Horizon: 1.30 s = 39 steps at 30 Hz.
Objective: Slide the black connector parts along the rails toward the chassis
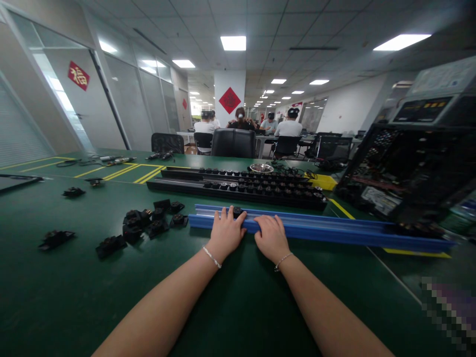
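A long blue channel rail (pixel 320 230) lies crosswise on the table in front of me. My left hand (pixel 227 232) is on its left part, fingers reaching over into the channel and thumb against the front wall. Just beyond that index finger, a small black round part (pixel 237 212) sits in the channel. To the right, my right hand (pixel 270 237) grips the same rail, its fingers curled over the front edge. Toward the rail's right end rests a dark cluster of parts (pixel 420 229), blurred in detail. Several loose black parts (pixel 139 220) are piled left of the rail.
Behind the rail stand black trays (pixel 238 193) lined with small parts. A round metal dish (pixel 261 168) and a yellow tray (pixel 322 182) are farther back. An open computer case (pixel 386 168) stands at right. Cables and tools (pixel 113 159) lie far left. People sit beyond the table.
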Motion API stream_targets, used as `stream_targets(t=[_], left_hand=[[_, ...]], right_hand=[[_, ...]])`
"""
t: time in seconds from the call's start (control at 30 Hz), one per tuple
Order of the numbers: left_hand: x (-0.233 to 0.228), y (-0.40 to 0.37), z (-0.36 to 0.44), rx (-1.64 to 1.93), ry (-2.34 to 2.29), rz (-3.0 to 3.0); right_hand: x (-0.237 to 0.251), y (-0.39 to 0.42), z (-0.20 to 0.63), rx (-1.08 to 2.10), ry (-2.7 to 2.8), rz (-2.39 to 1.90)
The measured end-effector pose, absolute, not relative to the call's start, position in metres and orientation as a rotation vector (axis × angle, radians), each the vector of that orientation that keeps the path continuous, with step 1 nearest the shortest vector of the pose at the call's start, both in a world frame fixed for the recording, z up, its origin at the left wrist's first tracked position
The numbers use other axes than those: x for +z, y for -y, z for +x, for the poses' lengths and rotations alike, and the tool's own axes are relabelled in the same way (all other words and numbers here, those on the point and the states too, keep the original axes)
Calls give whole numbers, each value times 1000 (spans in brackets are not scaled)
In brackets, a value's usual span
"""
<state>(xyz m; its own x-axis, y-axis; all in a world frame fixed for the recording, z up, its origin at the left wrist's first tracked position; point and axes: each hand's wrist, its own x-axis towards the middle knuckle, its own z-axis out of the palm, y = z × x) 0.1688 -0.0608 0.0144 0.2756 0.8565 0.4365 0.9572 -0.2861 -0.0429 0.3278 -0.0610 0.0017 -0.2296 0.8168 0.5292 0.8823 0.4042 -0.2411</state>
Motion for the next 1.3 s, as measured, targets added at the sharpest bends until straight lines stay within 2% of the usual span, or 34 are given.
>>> stream_targets(t=[1.3], left_hand=[[76, 46, 103, 356, 2397, -2193]], right_hand=[[7, 64, 326, -123, 2090, -1540]])
